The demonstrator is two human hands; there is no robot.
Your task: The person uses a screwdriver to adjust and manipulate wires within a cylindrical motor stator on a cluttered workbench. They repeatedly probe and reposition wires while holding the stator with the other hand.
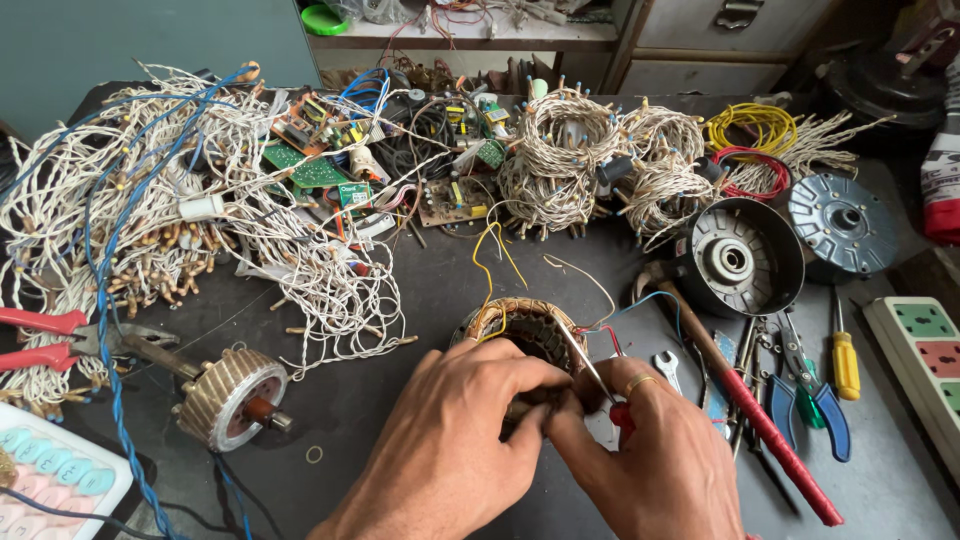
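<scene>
Left hand (455, 445) resting over the near edge of a copper-wound stator (522, 330), fingers curled and pressed together against the winding. Right hand (650, 455) just right of the stator, touching the left hand's fingertips, thumb and forefinger pinching a thin metal probe (580, 360) with a red handle; tip of the probe laid on the stator's right rim. Gold ring on one finger of the right hand.

Stator flat on the dark worktable (400, 400), yellow, red and blue leads rising from its rim. Left of the stator, a rotor with shaft (232, 398); farther left, red-handled pliers (45, 340). Behind the stator, a heap of twisted white wire (200, 200) and green circuit boards (310, 170). Right of the stator, a hammer with red-wrapped handle (750, 410), a black motor housing (740, 255), blue-handled cutters (810, 395) and a yellow screwdriver (846, 360).
</scene>
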